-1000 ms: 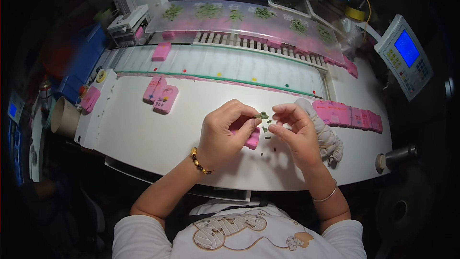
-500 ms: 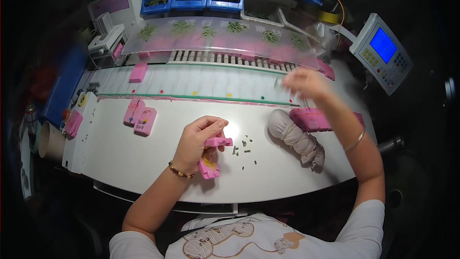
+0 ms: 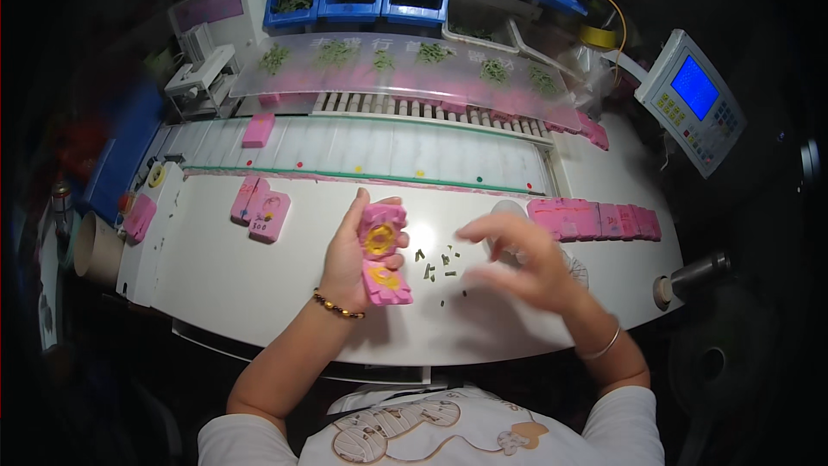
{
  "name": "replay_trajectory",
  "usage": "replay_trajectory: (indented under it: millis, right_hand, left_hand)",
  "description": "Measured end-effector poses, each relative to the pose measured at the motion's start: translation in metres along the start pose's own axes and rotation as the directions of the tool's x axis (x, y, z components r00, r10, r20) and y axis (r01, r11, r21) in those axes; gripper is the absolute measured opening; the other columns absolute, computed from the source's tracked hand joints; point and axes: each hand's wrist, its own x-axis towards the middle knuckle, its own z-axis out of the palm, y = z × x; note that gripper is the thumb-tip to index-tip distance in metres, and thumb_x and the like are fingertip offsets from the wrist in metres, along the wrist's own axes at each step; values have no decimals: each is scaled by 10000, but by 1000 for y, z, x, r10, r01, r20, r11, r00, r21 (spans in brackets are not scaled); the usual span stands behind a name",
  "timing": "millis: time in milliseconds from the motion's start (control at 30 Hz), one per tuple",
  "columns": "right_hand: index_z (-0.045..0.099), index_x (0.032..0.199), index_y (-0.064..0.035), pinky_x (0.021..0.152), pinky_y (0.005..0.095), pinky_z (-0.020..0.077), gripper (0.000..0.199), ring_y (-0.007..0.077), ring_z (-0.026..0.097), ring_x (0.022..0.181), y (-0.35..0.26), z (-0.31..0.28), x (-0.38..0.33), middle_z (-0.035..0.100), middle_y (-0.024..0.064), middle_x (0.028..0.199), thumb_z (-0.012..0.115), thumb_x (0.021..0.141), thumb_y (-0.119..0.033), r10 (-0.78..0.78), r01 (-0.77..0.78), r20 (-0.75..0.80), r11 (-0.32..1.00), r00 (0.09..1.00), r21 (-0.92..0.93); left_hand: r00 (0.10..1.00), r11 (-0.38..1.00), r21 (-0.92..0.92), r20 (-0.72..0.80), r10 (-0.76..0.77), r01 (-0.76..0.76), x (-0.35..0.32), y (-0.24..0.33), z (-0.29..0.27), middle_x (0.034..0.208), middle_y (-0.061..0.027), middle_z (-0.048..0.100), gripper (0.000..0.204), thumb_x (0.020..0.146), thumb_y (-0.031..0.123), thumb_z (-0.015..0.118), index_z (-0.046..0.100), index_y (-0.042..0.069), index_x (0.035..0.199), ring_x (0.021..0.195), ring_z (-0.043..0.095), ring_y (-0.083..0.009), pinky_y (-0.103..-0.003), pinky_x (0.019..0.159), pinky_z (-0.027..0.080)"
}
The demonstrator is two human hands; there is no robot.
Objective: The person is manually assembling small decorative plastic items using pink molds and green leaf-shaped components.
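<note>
My left hand grips a pink block fixture with a yellow ring set in its face, held upright over the white bench. A second pink fixture with a yellow ring lies just below it, touching the hand. My right hand hovers blurred to the right, fingers spread, with nothing seen in it. Several small dark-green pins lie scattered on the bench between the two hands.
A row of pink fixtures lies at the right; two more sit left of centre. Behind runs a white conveyor carrying one pink block. Blue bins stand at the back, a blue-screen control panel at right.
My right hand has come back from the far right toward the pins. My left hand has turned the pink fixture up so that its yellow ring faces me.
</note>
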Motion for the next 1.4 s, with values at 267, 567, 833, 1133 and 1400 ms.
replay_trajectory:
  millis: [267, 567, 833, 1133, 1400]
  right_hand:
    - [650, 1151, -29, 886, 382, 469, 421, 296, 620, 1060, -8, 52, -9, 655, 116, 1186, 626, 732, -57, -328, 264, -81, 864, 941, -429]
    - [645, 1223, -76, 934, 344, 388, 400, 209, 573, 1166, -13, 51, -28, 653, 59, 1243, 642, 826, -121, -443, 273, -32, 606, 896, -748]
    - [478, 1400, -67, 936, 408, 430, 716, 322, 549, 1102, 28, -19, -57, 560, 141, 1256, 731, 733, -4, 127, -199, -155, 711, 980, -675]
    - [603, 1338, -175, 756, 386, 502, 708, 280, 610, 876, -40, -19, -10, 621, 146, 1233, 686, 673, 53, -529, -25, -373, 552, 762, -834]
    - [667, 1259, -223, 706, 273, 429, 512, 138, 612, 724, -50, 9, -6, 598, 154, 1329, 624, 763, -104, -331, 244, 48, 583, 942, -775]
  left_hand:
    - [995, 999, -40, 96, -13, 17, -4, -42, 40, 863, -66, 635, 644, 985, 592, 420, 585, -2, 1168, 772, 626, -156, -301, 751, 540]
    - [993, 917, 385, 97, 70, -102, -6, -24, 38, 744, -39, 589, 728, 997, 627, 301, 539, -19, 1234, 666, 605, -127, -263, 632, 531]
    - [992, 924, 382, 125, -22, -28, -6, -7, 34, 750, -65, 596, 649, 1022, 546, 267, 545, -2, 1234, 497, 588, -155, -304, 428, 518]
    - [997, 839, 544, 76, -24, -21, -8, -16, 33, 751, -95, 639, 611, 1044, 480, 256, 595, -24, 1117, 498, 584, -156, -293, 443, 503]
    - [985, 802, 572, 83, 152, -172, -22, -13, 33, 693, -112, 635, 616, 1047, 457, 320, 641, -47, 898, 478, 586, -174, -287, 474, 496]
